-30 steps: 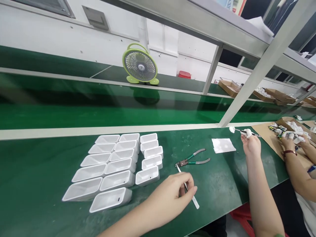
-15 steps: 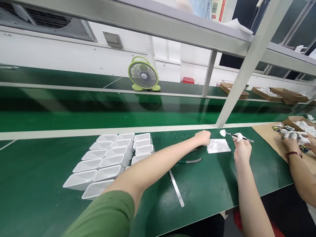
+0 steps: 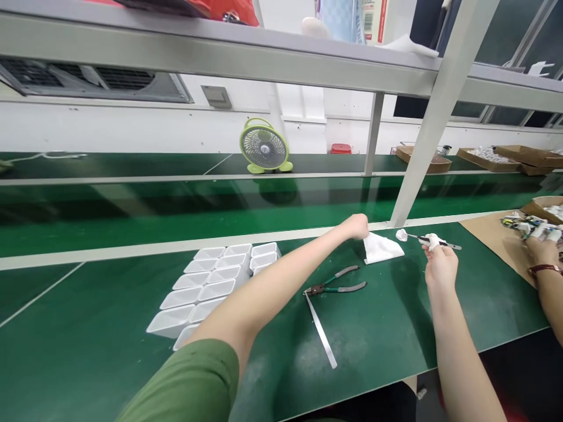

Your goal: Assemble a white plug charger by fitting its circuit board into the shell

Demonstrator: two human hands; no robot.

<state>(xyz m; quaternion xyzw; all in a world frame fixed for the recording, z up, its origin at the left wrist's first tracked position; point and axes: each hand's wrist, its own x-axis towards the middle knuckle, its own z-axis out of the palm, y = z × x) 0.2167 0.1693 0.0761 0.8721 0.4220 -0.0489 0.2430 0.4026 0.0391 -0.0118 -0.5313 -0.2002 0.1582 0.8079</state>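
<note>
My left hand [image 3: 355, 226] is closed on the corner of a white cloth [image 3: 383, 248]. That side of the cloth is drawn up off the green bench, while its lower edge rests on the surface. To the right, my right hand [image 3: 441, 264], with white covers on its fingertips, grips a pair of tweezers [image 3: 449, 245]. A small white wad [image 3: 401, 235] sits at their tip, just beyond the cloth. Green-handled pliers [image 3: 336, 287] lie spread under my left forearm. Touching their jaws is a flat metal strip [image 3: 323, 334].
Rows of white plastic bins [image 3: 211, 281] stand left, partly behind my left arm. A co-worker's hand [image 3: 543, 252] is among small parts on brown paper [image 3: 497, 240] at right. A slanted post [image 3: 422, 152] rises at the bench's back edge; a green fan [image 3: 264, 146] stands beyond.
My left hand has pulled the cloth's left corner upward; it lay flat before. The tweezers and wad stay near the cloth's right side. The view has shifted, showing the pliers more fully.
</note>
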